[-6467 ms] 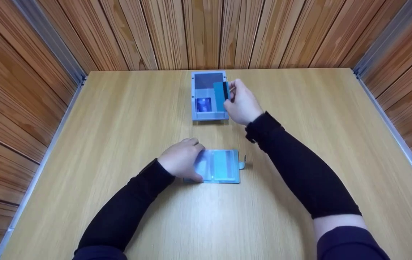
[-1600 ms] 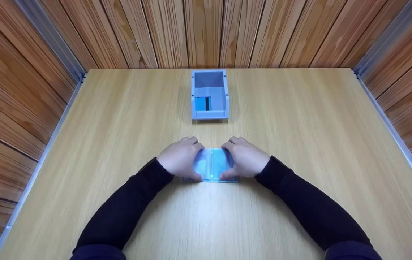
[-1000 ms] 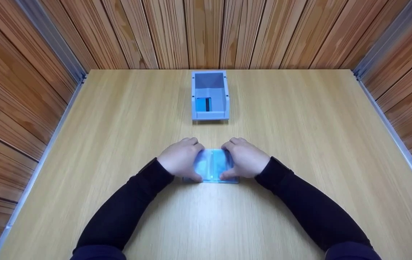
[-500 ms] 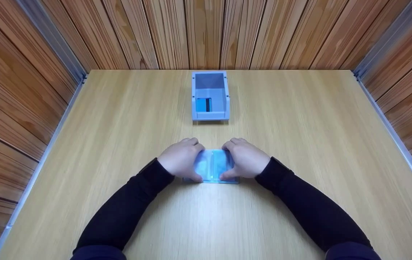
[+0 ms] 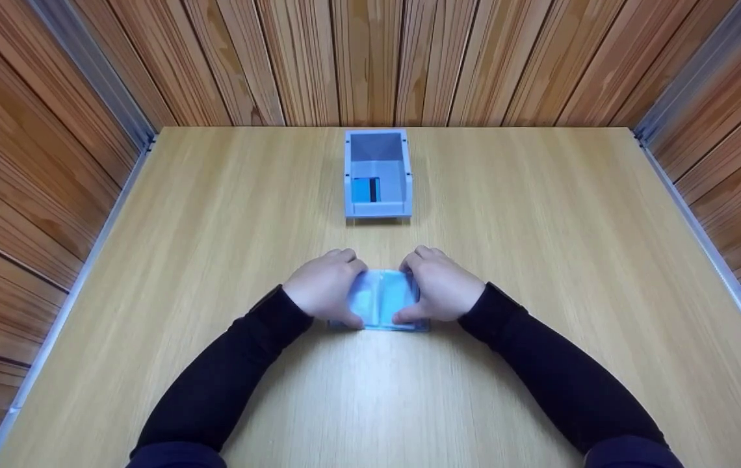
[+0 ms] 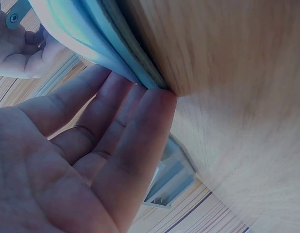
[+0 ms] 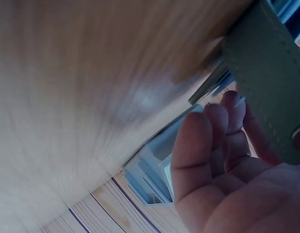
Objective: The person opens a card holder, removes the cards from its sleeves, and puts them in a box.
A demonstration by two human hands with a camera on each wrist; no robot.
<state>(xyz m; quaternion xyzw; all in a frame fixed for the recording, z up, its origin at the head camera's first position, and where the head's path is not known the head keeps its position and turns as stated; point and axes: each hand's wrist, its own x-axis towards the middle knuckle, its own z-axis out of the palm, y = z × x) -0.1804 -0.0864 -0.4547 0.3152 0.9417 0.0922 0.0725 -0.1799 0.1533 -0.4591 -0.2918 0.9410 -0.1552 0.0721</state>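
A light-blue card holder [image 5: 383, 302] with clear plastic sleeves lies spread open on the table, crosswise to me. My left hand [image 5: 324, 286] grips its left half, thumb on the near edge and fingers at the far edge. On the other half, my right hand [image 5: 443, 286] holds the sleeves the same way, thumb and fingers at opposite edges. The left wrist view shows fingertips against the layered edge of the holder [image 6: 118, 46]. A stitched strap [image 7: 266, 82] with a snap hangs beside my right fingers in the right wrist view.
Beyond the hands stands a grey-blue bin [image 5: 378, 209], with a blue card [image 5: 362, 190] bearing a dark stripe on its floor. The wooden tabletop [image 5: 214, 214] is enclosed by wood-panelled walls [image 5: 370, 58] at the back and sides.
The right hand held the striped card at the bin earlier; that card now lies inside, and the hand is back on the holder. Lately only the right thumb has shifted slightly left.
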